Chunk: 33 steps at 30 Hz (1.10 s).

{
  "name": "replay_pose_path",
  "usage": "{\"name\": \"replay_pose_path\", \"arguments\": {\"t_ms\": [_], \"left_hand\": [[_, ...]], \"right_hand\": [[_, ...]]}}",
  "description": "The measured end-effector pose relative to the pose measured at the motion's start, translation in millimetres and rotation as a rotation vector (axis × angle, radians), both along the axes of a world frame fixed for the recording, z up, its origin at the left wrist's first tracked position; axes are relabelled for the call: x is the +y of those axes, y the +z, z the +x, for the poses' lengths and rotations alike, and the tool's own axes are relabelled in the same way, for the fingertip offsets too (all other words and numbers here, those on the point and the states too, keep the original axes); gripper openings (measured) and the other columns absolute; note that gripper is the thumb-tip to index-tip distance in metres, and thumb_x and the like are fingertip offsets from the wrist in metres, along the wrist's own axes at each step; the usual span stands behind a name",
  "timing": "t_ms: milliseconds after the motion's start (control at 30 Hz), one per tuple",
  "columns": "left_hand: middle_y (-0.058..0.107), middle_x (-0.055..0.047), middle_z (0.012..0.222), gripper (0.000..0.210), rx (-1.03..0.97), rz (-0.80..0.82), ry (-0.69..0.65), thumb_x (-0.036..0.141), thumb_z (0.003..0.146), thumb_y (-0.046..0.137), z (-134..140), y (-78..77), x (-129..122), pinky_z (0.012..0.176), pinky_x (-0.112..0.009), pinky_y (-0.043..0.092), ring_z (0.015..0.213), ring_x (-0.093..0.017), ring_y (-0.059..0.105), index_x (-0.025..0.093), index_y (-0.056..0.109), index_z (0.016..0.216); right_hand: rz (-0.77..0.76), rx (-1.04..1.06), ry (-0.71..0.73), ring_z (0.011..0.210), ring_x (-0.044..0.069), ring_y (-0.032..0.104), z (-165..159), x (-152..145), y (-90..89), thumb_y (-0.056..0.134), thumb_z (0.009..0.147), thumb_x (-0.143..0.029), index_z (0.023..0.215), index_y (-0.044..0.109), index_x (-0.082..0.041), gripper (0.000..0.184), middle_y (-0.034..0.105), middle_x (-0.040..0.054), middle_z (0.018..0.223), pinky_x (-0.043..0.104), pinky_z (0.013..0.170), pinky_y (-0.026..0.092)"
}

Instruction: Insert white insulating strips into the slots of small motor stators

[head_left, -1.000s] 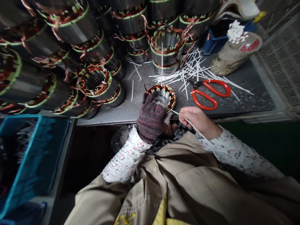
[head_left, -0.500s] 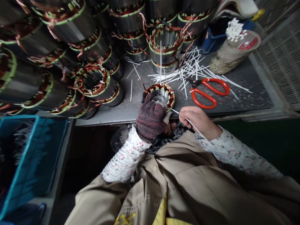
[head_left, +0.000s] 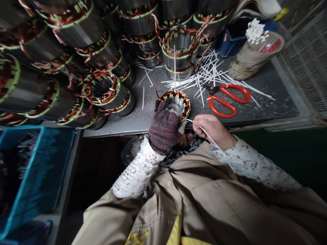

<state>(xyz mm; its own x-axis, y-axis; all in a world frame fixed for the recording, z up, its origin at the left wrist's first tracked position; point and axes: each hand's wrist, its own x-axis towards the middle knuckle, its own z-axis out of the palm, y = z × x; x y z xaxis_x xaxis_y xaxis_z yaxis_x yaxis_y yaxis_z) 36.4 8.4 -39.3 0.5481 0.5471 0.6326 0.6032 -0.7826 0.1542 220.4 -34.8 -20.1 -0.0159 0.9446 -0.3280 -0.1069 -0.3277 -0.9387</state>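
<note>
A motor stator (head_left: 186, 98) with copper windings and a pale green rim sits at the bench's front edge. My left hand (head_left: 165, 127), in a dark striped knit glove, is wrapped over its near side, fingers reaching into the bore. Just to the right, my bare right hand (head_left: 208, 129) is closed on a thin white cord (head_left: 214, 142). One end of the cord meets the stator's near right rim; the other trails back over my sleeve. Another white strand (head_left: 175, 64) stands up from the stator's far side. My left fingertips are partly hidden inside the bore.
Red-handled scissors (head_left: 223, 102) lie right of the stator, beside a heap of white strands (head_left: 204, 73). More stators (head_left: 102, 90) are stacked left and behind. A container of white sticks (head_left: 246, 61) stands at right. A teal crate (head_left: 56, 163) is at lower left.
My right hand has shifted slightly left toward the stator with the cord, which now bends slightly near the rim. My left hand and the stator stay in place.
</note>
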Motion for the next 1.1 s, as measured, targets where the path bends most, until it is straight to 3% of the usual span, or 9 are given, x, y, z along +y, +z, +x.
{"name": "replay_pose_path", "arguments": {"t_ms": [333, 567, 833, 967, 1100], "left_hand": [[0.068, -0.004, 0.092, 0.020, 0.020, -0.048, 0.015, 0.035, 0.095, 0.067, 1, 1.1, -1, 0.117, -0.055, 0.051, 0.097, -0.023, 0.070, 0.022, 0.054, 0.103], [0.068, -0.004, 0.091, 0.019, 0.033, 0.003, 0.025, 0.034, 0.094, 0.067, 0, 2.3, -1, 0.113, -0.051, 0.055, 0.095, -0.022, 0.069, 0.021, 0.055, 0.101], [0.067, -0.004, 0.090, 0.017, -0.023, 0.088, -0.010, 0.029, 0.095, 0.063, 3, 3.9, 0, 0.111, -0.053, 0.058, 0.093, -0.022, 0.070, 0.021, 0.053, 0.105], [0.066, -0.003, 0.088, 0.018, -0.024, 0.073, -0.014, 0.030, 0.094, 0.066, 4, 5.2, 1, 0.108, -0.054, 0.060, 0.088, -0.021, 0.070, 0.022, 0.053, 0.104], [0.068, -0.005, 0.089, 0.023, -0.042, 0.072, -0.018, 0.032, 0.093, 0.072, 4, 7.1, 1, 0.107, -0.054, 0.061, 0.089, -0.022, 0.070, 0.023, 0.053, 0.103]], "right_hand": [[0.023, 0.014, -0.008, 0.038, 0.007, 0.037, 3, -7, 2.8, 0.059, 0.063, -0.032, 0.045, 0.046, -0.023, 0.024, 0.045, -0.0028, 0.042, 0.022, 0.037, 0.022], [0.008, 0.016, -0.003, 0.038, 0.006, 0.036, -3, -3, 0.5, 0.060, 0.064, -0.035, 0.046, 0.045, -0.023, 0.027, 0.045, -0.0033, 0.042, 0.022, 0.037, 0.024], [-0.141, -0.026, 0.159, 0.037, 0.009, 0.043, 4, -6, 0.3, 0.067, 0.072, -0.034, 0.082, 0.064, -0.020, 0.018, 0.053, -0.0066, 0.045, 0.020, 0.039, 0.033], [-0.020, -0.147, 0.163, 0.043, 0.009, 0.049, 6, -8, -2.9, 0.069, 0.079, -0.039, 0.069, 0.059, -0.020, 0.023, 0.059, -0.0027, 0.051, 0.021, 0.043, 0.039], [0.132, -0.140, 0.100, 0.045, 0.008, 0.044, 8, -3, -8.7, 0.063, 0.083, -0.040, 0.060, 0.056, -0.020, 0.031, 0.052, -0.0029, 0.049, 0.022, 0.045, 0.034]]}}
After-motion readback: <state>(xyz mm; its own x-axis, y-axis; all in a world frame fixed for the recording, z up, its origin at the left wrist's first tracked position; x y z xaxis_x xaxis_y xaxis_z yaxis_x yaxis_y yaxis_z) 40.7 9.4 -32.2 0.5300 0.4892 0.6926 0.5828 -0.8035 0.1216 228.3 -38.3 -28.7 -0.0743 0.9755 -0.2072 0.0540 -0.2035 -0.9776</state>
